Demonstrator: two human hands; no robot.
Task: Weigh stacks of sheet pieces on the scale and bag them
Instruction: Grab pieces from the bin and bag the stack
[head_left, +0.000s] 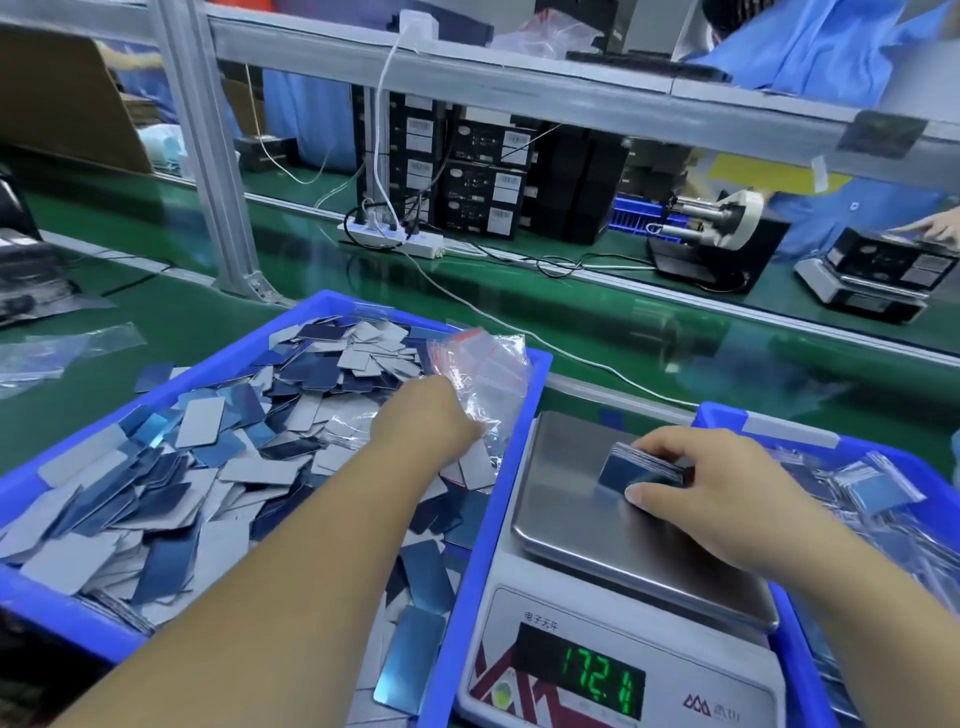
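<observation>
A stack of blue sheet pieces (636, 470) lies on the steel pan (566, 499) of the scale (618, 670), whose green display reads 172.1. My right hand (691, 478) grips the stack, thumb at its near edge and fingers over its far side. My left hand (441, 415) reaches into the big blue bin (514, 441) of loose blue and grey sheet pieces (208, 457). It touches a bundle of clear zip bags with red strips (483, 364) at the bin's far right corner; its fingers are hidden among the bags.
A second blue bin (779, 423) at the right holds filled bags of pieces (867, 493). Loose empty bags (57, 348) lie on the green bench at left. Beyond are a power strip (395, 236), cables, black boxes, another scale (862, 291) and another person's hand (935, 228).
</observation>
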